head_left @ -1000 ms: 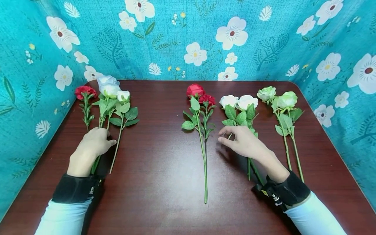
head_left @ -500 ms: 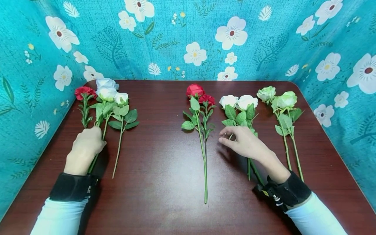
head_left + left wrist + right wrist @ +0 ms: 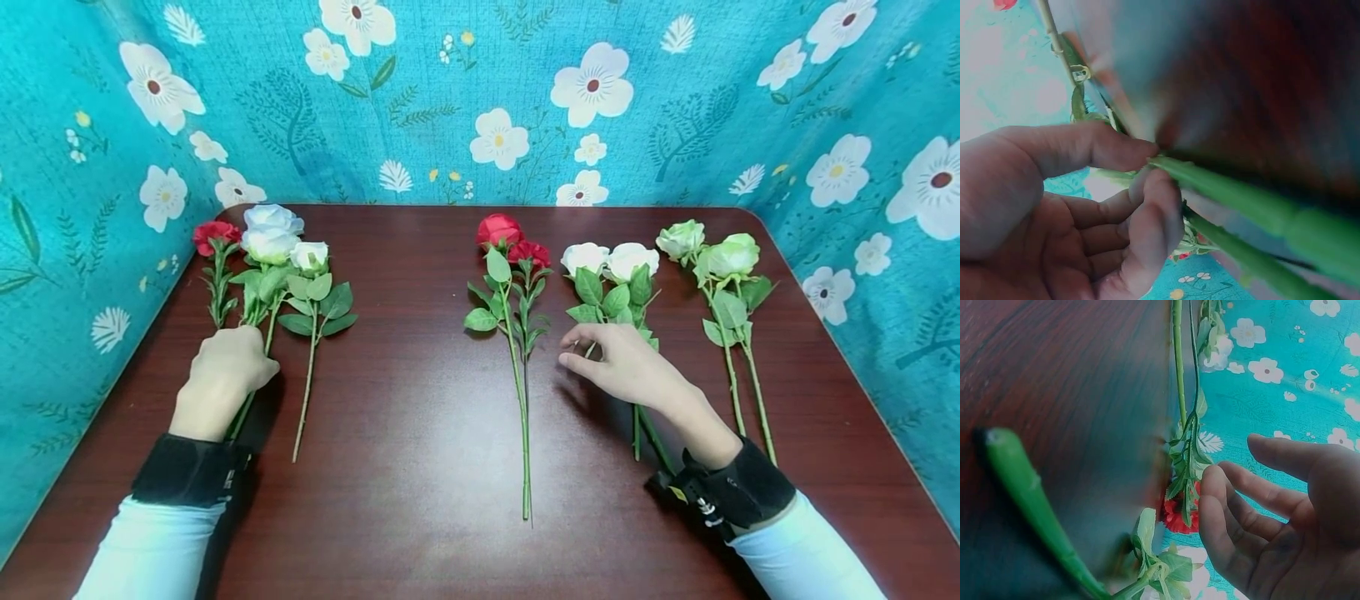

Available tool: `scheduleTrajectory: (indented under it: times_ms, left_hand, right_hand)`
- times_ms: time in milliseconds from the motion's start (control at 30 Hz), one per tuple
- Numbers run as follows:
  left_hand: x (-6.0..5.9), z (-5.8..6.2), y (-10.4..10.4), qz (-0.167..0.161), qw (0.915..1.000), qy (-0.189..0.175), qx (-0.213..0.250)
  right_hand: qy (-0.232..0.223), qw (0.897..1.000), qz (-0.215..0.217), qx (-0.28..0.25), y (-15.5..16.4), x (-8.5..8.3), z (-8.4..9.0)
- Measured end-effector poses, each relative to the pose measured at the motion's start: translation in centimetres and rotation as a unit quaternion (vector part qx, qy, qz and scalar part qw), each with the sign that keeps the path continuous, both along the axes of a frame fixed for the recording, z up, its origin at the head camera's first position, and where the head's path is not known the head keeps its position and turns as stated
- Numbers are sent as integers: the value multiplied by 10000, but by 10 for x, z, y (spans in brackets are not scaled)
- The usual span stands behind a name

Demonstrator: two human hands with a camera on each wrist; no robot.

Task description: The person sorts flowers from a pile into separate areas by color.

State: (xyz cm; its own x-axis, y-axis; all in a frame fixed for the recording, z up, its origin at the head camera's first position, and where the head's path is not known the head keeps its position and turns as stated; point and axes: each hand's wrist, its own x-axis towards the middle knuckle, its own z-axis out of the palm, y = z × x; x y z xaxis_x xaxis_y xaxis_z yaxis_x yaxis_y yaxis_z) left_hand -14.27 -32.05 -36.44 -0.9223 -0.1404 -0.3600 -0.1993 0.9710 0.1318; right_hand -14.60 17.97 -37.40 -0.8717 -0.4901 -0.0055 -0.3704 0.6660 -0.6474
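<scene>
Ten long-stemmed artificial flowers lie on the glossy dark reddish-brown wooden table (image 3: 420, 433), sorted in four groups with their heads toward the far edge. At the far left is a cluster of four: one small red ruffled carnation (image 3: 210, 235), two full white roses (image 3: 268, 235) and one smaller white rosebud (image 3: 311, 255) whose stem lies a little apart to the right. The left hand (image 3: 225, 375) is curled around the thin green plastic stems (image 3: 1235, 194) of this cluster, thumb and fingertips pinching them, as the left wrist view shows, though how many stems it grips cannot be told. Near the middle lie two red flowers (image 3: 510, 242), a rounded rose and a frilled carnation, their stems side by side. Just right of them are two white roses with broad matte leaves (image 3: 609, 260), and farther right two pale green roses (image 3: 712, 250). The right hand (image 3: 626, 367) hovers over the stems of the white pair, fingers loosely extended and apart, grasping nothing. A turquoise fabric backdrop printed with white flowers (image 3: 525, 100) walls the table on three sides.
</scene>
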Motion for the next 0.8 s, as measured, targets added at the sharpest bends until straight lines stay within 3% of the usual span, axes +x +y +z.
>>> scheduleTrajectory:
  times_ms: [367, 800]
  left_hand:
    - [2, 3, -12, -48, 9996, 274, 94]
    - [12, 19, 0, 317, 9887, 1463, 58]
  right_hand:
    - [-26, 10000, 1, -26, 2, -1, 1]
    - [53, 10000, 5, 11, 3, 0, 3]
